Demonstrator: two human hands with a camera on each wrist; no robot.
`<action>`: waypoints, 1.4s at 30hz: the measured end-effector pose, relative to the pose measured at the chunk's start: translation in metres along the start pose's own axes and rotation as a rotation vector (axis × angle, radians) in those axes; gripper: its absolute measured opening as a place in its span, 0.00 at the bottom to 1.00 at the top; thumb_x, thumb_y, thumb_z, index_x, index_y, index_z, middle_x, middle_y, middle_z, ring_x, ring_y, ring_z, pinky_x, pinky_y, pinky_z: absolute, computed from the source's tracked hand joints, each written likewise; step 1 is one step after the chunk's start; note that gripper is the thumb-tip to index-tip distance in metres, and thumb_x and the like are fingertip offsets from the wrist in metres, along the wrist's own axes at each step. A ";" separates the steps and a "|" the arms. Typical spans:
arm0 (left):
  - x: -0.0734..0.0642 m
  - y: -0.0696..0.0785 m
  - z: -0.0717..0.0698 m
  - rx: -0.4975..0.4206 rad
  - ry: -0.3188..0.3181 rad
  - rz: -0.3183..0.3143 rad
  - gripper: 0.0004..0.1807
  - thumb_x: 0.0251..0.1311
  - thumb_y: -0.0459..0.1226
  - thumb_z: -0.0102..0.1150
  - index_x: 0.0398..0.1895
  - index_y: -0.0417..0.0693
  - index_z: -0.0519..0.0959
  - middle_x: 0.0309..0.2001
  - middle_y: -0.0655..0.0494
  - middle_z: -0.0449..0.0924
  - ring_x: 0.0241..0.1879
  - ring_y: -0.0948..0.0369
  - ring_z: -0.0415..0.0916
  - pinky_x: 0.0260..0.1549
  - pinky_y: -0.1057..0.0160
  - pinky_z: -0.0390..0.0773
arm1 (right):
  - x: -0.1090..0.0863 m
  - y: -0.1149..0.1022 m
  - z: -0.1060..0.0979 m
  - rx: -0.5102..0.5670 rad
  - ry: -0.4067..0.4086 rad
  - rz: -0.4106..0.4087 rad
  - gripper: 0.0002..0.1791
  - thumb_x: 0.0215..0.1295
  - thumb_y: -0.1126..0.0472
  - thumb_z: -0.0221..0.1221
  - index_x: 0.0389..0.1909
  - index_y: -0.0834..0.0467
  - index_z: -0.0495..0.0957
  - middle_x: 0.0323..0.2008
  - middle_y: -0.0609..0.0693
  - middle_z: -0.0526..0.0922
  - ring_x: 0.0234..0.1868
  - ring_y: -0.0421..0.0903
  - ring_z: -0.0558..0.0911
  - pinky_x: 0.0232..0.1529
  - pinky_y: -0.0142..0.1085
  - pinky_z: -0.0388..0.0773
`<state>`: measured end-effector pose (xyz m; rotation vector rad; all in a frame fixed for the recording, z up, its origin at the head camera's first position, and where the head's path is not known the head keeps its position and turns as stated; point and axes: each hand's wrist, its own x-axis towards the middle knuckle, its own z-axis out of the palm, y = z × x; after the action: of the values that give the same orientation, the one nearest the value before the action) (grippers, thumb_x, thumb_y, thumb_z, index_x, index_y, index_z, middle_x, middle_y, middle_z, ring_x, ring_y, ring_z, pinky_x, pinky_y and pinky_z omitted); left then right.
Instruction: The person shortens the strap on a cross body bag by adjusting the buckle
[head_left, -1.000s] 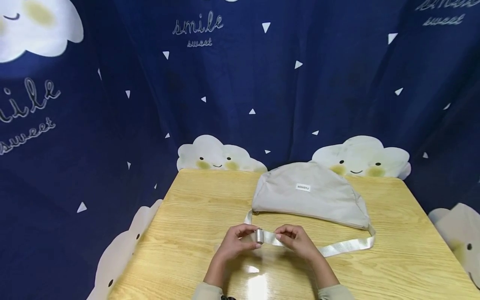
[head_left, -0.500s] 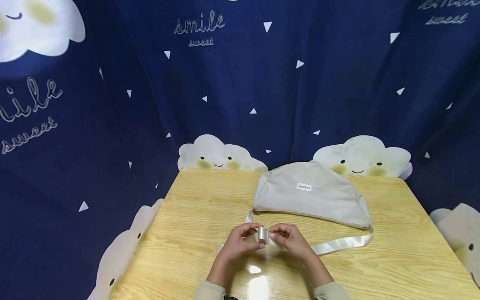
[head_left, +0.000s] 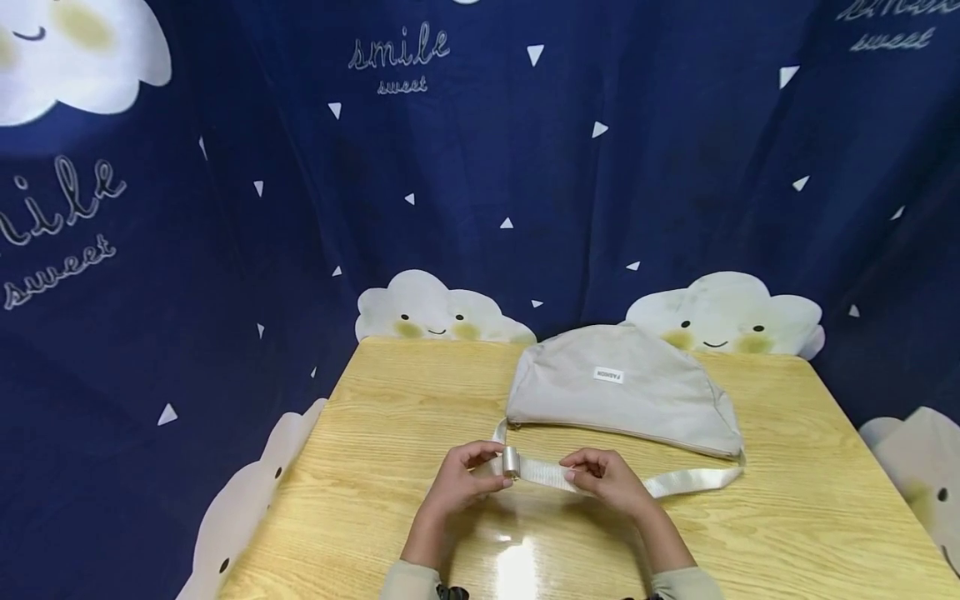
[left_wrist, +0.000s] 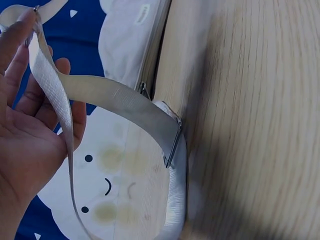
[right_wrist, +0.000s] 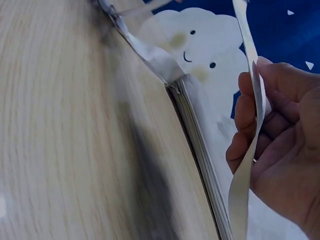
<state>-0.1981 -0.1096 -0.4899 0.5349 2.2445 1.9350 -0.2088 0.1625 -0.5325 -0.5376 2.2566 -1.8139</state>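
Note:
A beige half-round bag [head_left: 622,387] with a small white label lies at the back of the table, its pale webbing strap [head_left: 543,473] looped toward me. My left hand [head_left: 459,485] pinches the strap at a metal slider buckle [head_left: 511,462], thumb below and fingers above. To the right, my right hand [head_left: 613,483] pinches the same strap between thumb and fingers, with a straight stretch of webbing between both hands. In the left wrist view, a loose tail of strap hangs across the palm, and a metal ring [left_wrist: 173,145] joins the webbing near the bag.
The wooden table [head_left: 390,400] reaches under the bag and both hands. Behind it hangs a dark blue curtain [head_left: 465,167] printed with white clouds and triangles. The strap's right part [head_left: 693,482] runs back to the bag's right corner.
Half a second ago both hands were together at the buckle. Since then my right hand has moved right along the strap and my left hand slightly left with the buckle, lengthening the webbing between them.

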 end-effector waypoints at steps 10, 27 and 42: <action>-0.001 -0.002 0.001 -0.032 -0.005 0.016 0.21 0.44 0.26 0.69 0.45 0.36 0.79 0.40 0.47 0.80 0.40 0.47 0.74 0.37 0.62 0.75 | 0.001 0.000 0.001 0.015 0.003 -0.027 0.09 0.61 0.65 0.60 0.38 0.68 0.78 0.32 0.57 0.79 0.29 0.42 0.76 0.29 0.33 0.76; 0.002 -0.007 0.005 -0.068 -0.047 0.059 0.21 0.46 0.25 0.68 0.46 0.32 0.77 0.41 0.45 0.80 0.40 0.49 0.76 0.39 0.60 0.76 | 0.009 -0.002 0.014 0.062 -0.059 -0.064 0.07 0.64 0.66 0.56 0.38 0.68 0.75 0.24 0.47 0.73 0.22 0.36 0.68 0.22 0.28 0.66; 0.003 -0.005 0.017 -0.047 -0.075 0.015 0.19 0.45 0.26 0.68 0.44 0.38 0.80 0.38 0.54 0.82 0.40 0.59 0.78 0.42 0.55 0.75 | 0.017 -0.013 0.033 0.188 -0.045 -0.047 0.11 0.63 0.67 0.57 0.38 0.73 0.74 0.23 0.46 0.76 0.23 0.36 0.72 0.23 0.27 0.69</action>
<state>-0.1964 -0.0938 -0.4974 0.6100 2.1507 1.9351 -0.2104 0.1237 -0.5258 -0.5947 2.0332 -1.9892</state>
